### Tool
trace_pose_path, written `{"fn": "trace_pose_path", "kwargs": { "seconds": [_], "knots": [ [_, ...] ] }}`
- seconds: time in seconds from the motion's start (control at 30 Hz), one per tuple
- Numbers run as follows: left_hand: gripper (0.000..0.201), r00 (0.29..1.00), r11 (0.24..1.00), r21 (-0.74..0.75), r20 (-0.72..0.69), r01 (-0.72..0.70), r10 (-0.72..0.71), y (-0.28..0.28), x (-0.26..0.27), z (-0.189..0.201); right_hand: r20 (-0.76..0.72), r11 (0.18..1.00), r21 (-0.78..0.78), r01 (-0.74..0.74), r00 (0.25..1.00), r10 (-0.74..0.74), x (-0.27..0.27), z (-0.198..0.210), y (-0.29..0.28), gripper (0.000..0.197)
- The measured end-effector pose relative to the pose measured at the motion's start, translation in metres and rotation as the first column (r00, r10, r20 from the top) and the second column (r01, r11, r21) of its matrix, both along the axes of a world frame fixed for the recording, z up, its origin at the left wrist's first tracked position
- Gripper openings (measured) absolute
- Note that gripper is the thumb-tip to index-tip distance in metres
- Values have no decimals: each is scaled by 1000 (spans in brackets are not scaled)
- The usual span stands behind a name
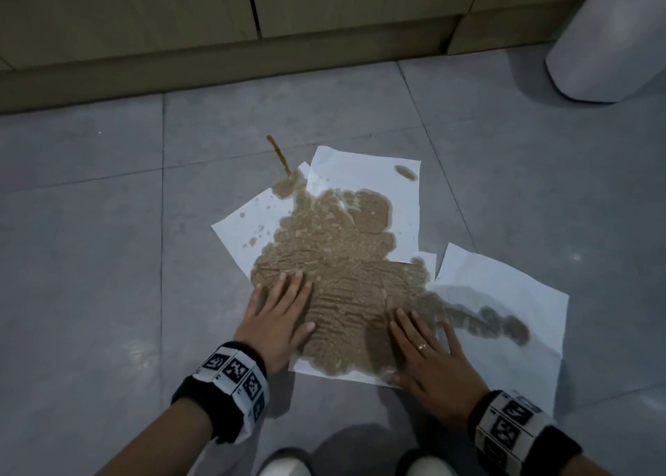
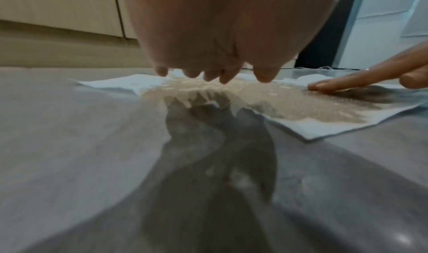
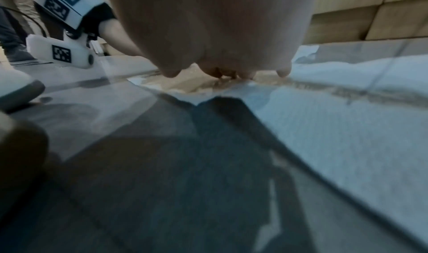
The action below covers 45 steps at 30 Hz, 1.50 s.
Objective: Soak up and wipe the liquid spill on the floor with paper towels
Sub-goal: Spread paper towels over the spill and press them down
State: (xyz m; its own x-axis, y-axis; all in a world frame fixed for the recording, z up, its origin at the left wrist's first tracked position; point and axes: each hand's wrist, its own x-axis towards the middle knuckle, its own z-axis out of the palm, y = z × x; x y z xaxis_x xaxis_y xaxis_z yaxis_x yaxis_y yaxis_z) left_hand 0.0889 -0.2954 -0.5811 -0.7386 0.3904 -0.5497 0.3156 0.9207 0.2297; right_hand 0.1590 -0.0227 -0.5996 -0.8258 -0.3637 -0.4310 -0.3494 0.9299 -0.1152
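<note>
Several white paper towels (image 1: 367, 173) lie overlapped on the grey tile floor, soaked brown through the middle by the spill (image 1: 342, 259). A thin brown streak (image 1: 279, 153) runs past their far edge onto bare tile. My left hand (image 1: 279, 317) lies flat with straight fingers on the wet left part of the towels. My right hand (image 1: 429, 353) lies flat on the near right part, a ring on one finger. In the left wrist view the left hand's fingertips (image 2: 220, 77) touch the stained towel (image 2: 254, 95). In the right wrist view the right hand (image 3: 222, 73) presses the towel (image 3: 347, 119).
Wooden cabinet fronts (image 1: 180, 14) and their plinth run along the back. A white rounded bin (image 1: 612, 36) stands at the far right. My shoe tips (image 1: 284, 466) show at the bottom edge. Grey floor tiles (image 1: 90, 241) surround the towels.
</note>
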Motion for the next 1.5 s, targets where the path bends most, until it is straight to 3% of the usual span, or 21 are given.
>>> {"fn": "trace_pose_path", "kwargs": {
  "seconds": [0.13, 0.33, 0.4, 0.5, 0.6, 0.7, 0.87, 1.0, 1.17, 1.4, 1.5],
  "knots": [
    [107, 995, 998, 4, 75, -70, 70, -1, 4, -3, -3, 998, 32, 44, 999, -44, 4, -3, -2, 71],
    [123, 989, 990, -9, 41, -141, 141, 9, 2, 0, 44, 991, 14, 136, 990, -137, -20, 25, -12, 63],
    [110, 980, 981, 11, 54, -193, 192, 15, 2, 4, 28, 986, -11, 165, 986, -164, -27, 22, -14, 62],
    [63, 961, 960, 44, -11, -275, 276, 23, 3, 8, -50, 995, -17, 97, 994, -98, -39, 18, -23, 81],
    [59, 952, 953, 80, -68, -293, 298, 32, 0, 11, 43, 995, -91, 46, 998, -42, -51, 21, -31, 97],
    [62, 963, 964, 89, -77, -250, 257, 39, -7, 7, -32, 999, -32, 34, 999, -35, -62, 18, -38, 87],
    [64, 984, 984, 55, -37, -172, 174, 50, -13, 3, 65, 997, 65, 41, 997, -45, -66, 10, -38, 81],
    [62, 987, 987, 18, -28, -159, 159, 53, -13, 4, 51, 1000, 20, -4, 999, 3, -75, 23, -38, 100],
    [60, 981, 983, 43, -63, -180, 182, 59, -18, 7, -15, 983, -17, 184, 983, -184, -94, 33, -40, 85],
    [60, 996, 1000, 14, -86, 15, -14, 75, -33, 7, 19, 978, 78, 192, 981, -194, -94, 6, -30, 107],
    [59, 996, 1000, -19, -88, 24, -25, 80, -37, 4, 29, 972, 52, 230, 972, -231, -101, 11, -27, 91]
  ]
}}
